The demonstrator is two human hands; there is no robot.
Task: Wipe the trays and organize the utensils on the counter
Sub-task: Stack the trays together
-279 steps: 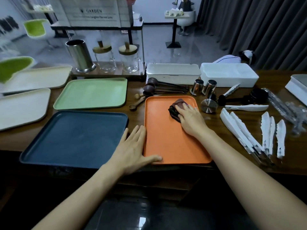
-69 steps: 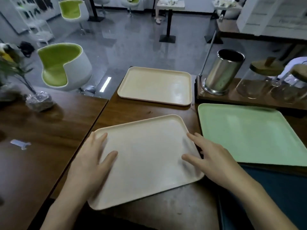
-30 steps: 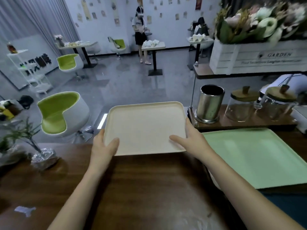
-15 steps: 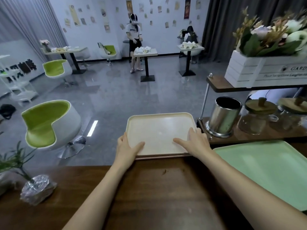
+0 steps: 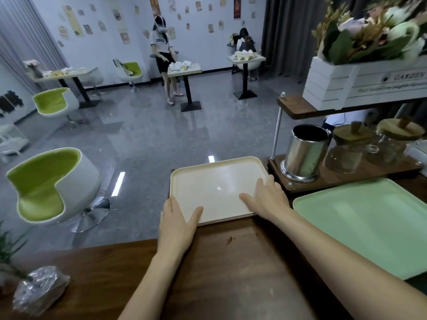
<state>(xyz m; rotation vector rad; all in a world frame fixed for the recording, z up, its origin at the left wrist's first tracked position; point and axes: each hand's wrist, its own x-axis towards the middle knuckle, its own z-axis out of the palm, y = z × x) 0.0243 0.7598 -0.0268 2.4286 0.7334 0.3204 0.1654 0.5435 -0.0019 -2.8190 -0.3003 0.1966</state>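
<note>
Cream tray (image 5: pixel 217 183): lies flat and face up at the far end of the wooden counter (image 5: pixel 231 273), just left of the shelf base (image 5: pixel 346 179). The long axis runs left to right across the view, with the right end a little farther away than the left. A second rim line shows under the near edge, so it probably sits on another tray of the same colour. I cannot confirm this.

Left hand (image 5: pixel 176 224): at the near-left corner. The fingers are straight and lie along the outside of the left rim, and the thumb is spread wide onto the tray floor. It is not curled round anything.

Right hand (image 5: pixel 268 199): palm down on the near-right part of the tray. The fingers are extended and flat, reaching toward the right rim, with the thumb splayed left on the surface. It holds nothing.

Surroundings:
- A green tray (image 5: pixel 369 222) lies to the right of the cream tray, apart from it, also flat on the counter.
- The shelf base carries a steel canister (image 5: pixel 305 153) and two glass jars (image 5: pixel 349 151) with wooden lids.
- The upper shelf holds a white crate (image 5: pixel 360 82) marked GARDEN, filled with flowers.
- There is a small brown smear (image 5: pixel 229 239) on the counter near the tray's near edge.
- A foil-wrapped pot (image 5: pixel 39 289) stands at the counter's left end.
- Green-and-white chairs (image 5: pixel 50 185) stand on the floor beyond.
</note>
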